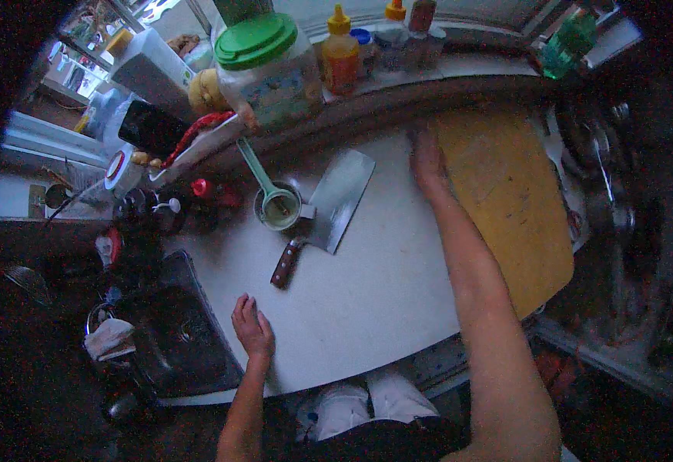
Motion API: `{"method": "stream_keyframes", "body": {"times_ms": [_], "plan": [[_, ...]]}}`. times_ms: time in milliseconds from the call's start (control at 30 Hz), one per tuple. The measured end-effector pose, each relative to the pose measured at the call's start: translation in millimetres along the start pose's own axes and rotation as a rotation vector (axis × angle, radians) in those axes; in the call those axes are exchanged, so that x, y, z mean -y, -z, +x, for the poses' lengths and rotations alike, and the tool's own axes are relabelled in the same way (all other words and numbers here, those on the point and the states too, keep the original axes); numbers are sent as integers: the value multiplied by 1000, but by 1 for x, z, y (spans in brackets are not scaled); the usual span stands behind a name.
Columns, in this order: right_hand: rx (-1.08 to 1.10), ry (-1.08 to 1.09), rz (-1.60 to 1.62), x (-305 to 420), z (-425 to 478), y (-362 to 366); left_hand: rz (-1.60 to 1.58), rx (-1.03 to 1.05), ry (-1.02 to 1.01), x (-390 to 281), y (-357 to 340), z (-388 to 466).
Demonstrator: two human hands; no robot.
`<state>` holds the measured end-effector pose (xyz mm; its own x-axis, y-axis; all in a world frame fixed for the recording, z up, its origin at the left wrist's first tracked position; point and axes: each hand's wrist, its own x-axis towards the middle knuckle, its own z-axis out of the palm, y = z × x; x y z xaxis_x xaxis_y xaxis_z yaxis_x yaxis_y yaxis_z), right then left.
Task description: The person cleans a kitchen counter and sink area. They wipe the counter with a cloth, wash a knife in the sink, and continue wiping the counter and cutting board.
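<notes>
My left hand (pixel 254 329) rests near the front left of the white countertop (pixel 371 294), holding nothing, its fingers a little apart. My right arm reaches to the back of the counter, where my right hand (pixel 428 157) lies beside the left edge of a yellow cutting board (pixel 504 213); its fingers are blurred and dim. Between the hands lies a cleaver with a wide metal blade (pixel 345 196) and a riveted dark handle (pixel 285 265). Just left of the blade, a green ladle (pixel 258 167) sits in a small metal cup (pixel 261 215).
A dark sink (pixel 180 335) is at the left. Along the back ledge stand a large green-lidded jar (pixel 273 75), a yellow-capped squeeze bottle (pixel 340 58) and other containers. A red-capped bottle (pixel 201 187) is at the back left. Dim metal items (pixel 602 150) lie right of the board.
</notes>
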<state>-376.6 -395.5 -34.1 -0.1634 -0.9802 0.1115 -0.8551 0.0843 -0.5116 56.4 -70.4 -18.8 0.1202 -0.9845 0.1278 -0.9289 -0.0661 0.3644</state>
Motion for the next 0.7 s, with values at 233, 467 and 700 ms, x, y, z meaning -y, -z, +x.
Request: {"method": "stream_keyframes", "body": {"times_ms": [233,467,700], "plan": [[288,217,74,40,-21,5,-9,-27,-20,-10,7,5],[50,96,-42,-29,11,-8,-61,-20,-72,-18,-7,12],[58,420,-60,10,-85,2,-8,-53,-36,-23,12,4]]}}
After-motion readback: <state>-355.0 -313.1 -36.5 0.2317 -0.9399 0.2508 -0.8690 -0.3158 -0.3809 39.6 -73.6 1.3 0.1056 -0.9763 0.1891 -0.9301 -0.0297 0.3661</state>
